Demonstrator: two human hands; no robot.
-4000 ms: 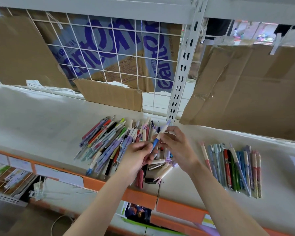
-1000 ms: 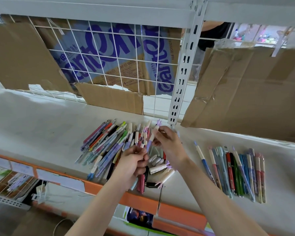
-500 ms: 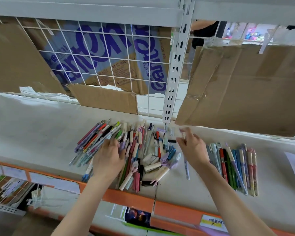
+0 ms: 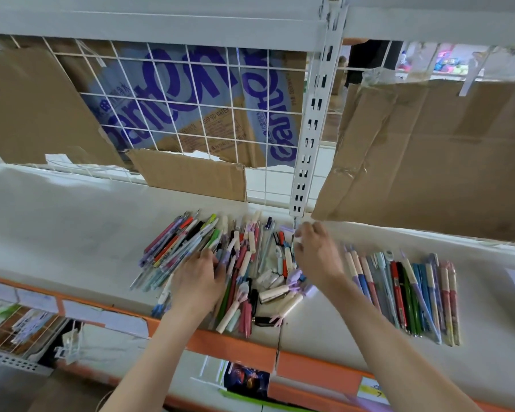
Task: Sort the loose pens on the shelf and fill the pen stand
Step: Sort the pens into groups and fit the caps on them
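L hand (image 4: 198, 281) flat on pen pile (image 4: 244, 263), fingers relaxed; R hand (image 4: 317, 257) above pile, grip unclear.

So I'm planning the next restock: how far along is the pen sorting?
Done: a sorted row of pens lies to the right. In hand: the left hand rests on the mixed pile, and the right hand picks at its far edge. Left: most of the pile; no pen stand shows.

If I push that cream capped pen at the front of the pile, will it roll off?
The cream capped pen looks round and smooth, so it probably rolls. It lies near the shelf's orange edge, so it might drop. It seems stiff and light.
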